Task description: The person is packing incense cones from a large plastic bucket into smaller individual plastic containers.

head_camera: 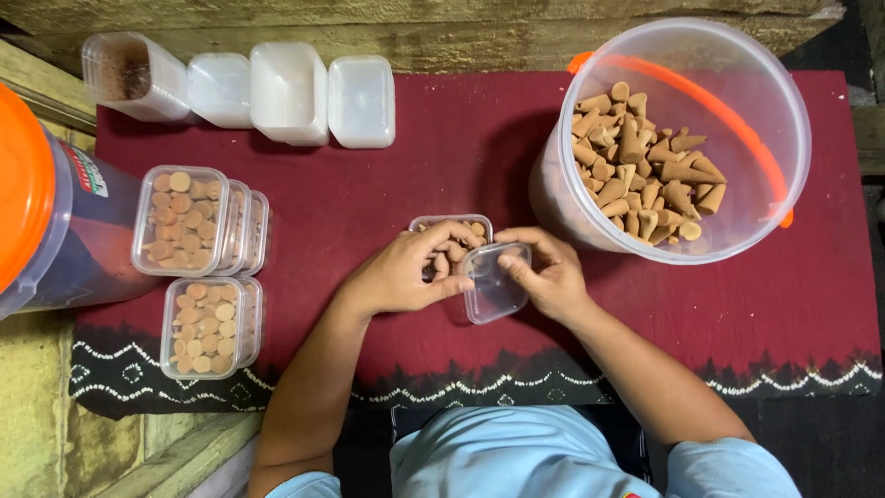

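Note:
A small clear plastic box (449, 225) filled with tan cone-shaped pieces sits on the red cloth (396, 184) in the middle. My left hand (406, 272) rests over the box, fingers curled across its top and touching the lid's left edge. My right hand (548, 272) holds a clear plastic lid (493, 290) tilted against the box's right side, fingertips pressing on the lid's top.
A large clear bucket (737, 221) with an orange handle holds many tan cones at the right. Filled, lidded boxes (180, 221) lie stacked at the left beside an orange-lidded tub (37, 212). Empty white containers (290, 92) line the back edge.

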